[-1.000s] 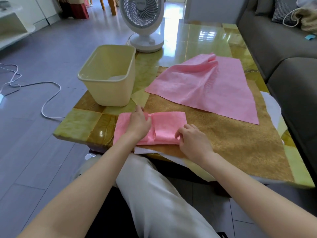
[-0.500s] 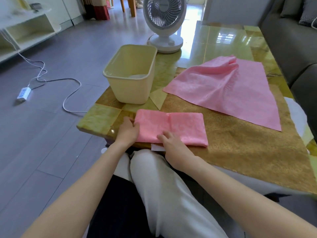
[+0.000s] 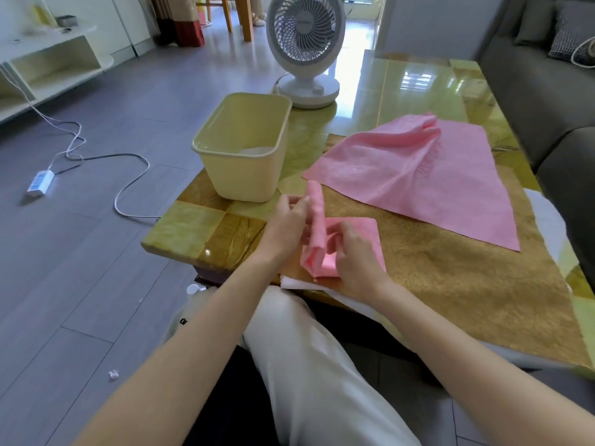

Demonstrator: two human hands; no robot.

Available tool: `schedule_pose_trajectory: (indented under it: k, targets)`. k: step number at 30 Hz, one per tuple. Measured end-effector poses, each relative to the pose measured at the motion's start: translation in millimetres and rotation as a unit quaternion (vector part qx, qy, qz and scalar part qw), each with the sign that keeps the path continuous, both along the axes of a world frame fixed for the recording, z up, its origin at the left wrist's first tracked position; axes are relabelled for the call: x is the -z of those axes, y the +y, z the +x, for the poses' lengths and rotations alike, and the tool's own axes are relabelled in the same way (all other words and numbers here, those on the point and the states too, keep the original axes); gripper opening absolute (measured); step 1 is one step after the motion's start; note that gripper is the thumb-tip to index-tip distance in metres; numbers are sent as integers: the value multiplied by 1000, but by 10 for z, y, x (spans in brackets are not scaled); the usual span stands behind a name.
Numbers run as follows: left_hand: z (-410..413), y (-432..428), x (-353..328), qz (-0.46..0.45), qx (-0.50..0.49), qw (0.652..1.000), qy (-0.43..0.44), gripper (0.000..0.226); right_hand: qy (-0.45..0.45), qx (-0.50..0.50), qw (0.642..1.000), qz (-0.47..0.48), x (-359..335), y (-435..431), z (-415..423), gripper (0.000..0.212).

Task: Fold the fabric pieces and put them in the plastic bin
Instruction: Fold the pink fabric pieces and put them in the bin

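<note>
Item: folded pink fabric piece (image 3: 352, 231), at the near-left edge of the counter (image 3: 190, 226), just in front of the plastic bin (image 3: 241, 178); one half lies flat on the gold cloth (image 3: 450, 284), the other stands upright, part-way through a fold.

Left grip (image 3: 288, 220): closed on the raised half, fingers pinching its edge.

Right grip (image 3: 355, 255): fingers bent over the flat half at the crease; whether it pinches or only presses, I cannot tell.

Second item: unfolded pink fabric sheet (image 3: 418, 178), spread farther back on the gold cloth, its far corner rumpled; not yet folded.

Plastic bin: cream, open-topped, upright on the counter's left side; something pale shows at its bottom, kind unclear.

Handling, by judgement: thin, light and limp; the layers will likely slip apart or spring open if released; no risk of breakage; best taken at the corners or the outer edge while the crease is pinned, then lifted as a stack, pinched through all layers.

Also present: white table fan (image 3: 306, 46) at the counter's far end.
</note>
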State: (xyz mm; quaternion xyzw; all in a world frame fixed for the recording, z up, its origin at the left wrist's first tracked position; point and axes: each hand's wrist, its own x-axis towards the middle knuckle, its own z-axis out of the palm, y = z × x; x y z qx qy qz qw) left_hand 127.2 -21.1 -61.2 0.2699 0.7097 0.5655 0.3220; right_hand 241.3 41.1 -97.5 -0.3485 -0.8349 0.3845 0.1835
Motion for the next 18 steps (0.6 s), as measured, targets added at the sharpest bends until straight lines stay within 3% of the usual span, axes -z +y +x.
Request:
schedule_pose_trajectory:
  k: [3,5,8,11,15,18]
  targets:
    - [237,183,17,1,50,998,26,15,96,109,987,-65,-9,200,149,25]
    - [394,280,88,-18,76,996,54,14,102,157,976,-109,31,334,246,32]
    - [569,369,219,-56,120,987,86,22,-20,160,978,-128,115,445,379,41]
    - [600,364,327,-80,156,971,163,26,-106,132,978,-122,212,492,441,30]
    - [414,238,463,-125,166,897,390,30,-125,141,974,-122,266,535,450,22]
    - [256,146,583,-164,167,858,457,29,-126,138,974,-131,283,540,455,23]
